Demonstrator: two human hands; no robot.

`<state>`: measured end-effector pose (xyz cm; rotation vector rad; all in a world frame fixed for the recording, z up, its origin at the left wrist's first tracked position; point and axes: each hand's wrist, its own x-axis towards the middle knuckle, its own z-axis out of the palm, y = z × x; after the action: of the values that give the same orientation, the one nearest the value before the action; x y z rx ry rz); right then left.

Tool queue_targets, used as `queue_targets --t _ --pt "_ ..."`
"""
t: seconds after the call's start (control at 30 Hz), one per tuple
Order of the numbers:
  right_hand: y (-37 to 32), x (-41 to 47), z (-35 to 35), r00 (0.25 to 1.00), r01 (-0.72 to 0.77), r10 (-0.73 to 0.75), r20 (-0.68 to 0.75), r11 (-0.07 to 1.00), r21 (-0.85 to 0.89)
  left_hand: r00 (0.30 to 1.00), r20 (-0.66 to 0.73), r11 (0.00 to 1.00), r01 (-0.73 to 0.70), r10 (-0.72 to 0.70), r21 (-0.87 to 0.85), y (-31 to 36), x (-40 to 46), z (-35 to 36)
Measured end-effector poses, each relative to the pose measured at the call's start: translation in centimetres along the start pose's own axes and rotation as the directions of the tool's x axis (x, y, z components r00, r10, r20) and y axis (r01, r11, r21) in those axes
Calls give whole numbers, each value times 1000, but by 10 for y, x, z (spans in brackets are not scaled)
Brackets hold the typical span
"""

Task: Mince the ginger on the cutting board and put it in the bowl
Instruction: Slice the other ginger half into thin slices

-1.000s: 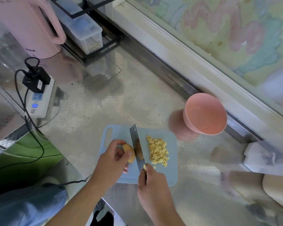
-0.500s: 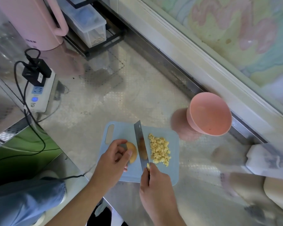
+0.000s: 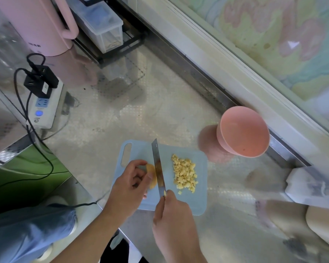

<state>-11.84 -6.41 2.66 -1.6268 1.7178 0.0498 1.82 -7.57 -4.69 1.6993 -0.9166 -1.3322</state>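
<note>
A pale blue cutting board (image 3: 200,198) lies on the steel counter near its front edge. My left hand (image 3: 129,188) pins a piece of ginger (image 3: 152,174) to the board. My right hand (image 3: 174,221) grips the handle of a knife (image 3: 157,162), whose blade stands edge-down against the ginger's right side. A heap of small yellow ginger cubes (image 3: 184,172) lies to the right of the blade. The pink bowl (image 3: 243,133) stands behind the board's right corner, with nothing in it.
A pink kettle (image 3: 36,23) and a clear lidded box (image 3: 104,25) on a black rack stand at the back left. A white power strip (image 3: 44,107) with black plugs and cables lies left. White and beige objects (image 3: 315,192) sit at the right edge.
The view has shifted slightly. The knife blade stays against the ginger with only a small shift; both hands keep their grips.
</note>
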Motion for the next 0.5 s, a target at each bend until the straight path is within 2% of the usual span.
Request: queue_targets --t 0.33,0.5 --pt "-14 -4 4 996 -66 70 55 996 -66 1000 -3 999 9 -9 -53 3 0 2" --pt "-11 -5 2 997 -63 64 44 998 -21 1000 -1 999 11 -11 -53 4 0 1"
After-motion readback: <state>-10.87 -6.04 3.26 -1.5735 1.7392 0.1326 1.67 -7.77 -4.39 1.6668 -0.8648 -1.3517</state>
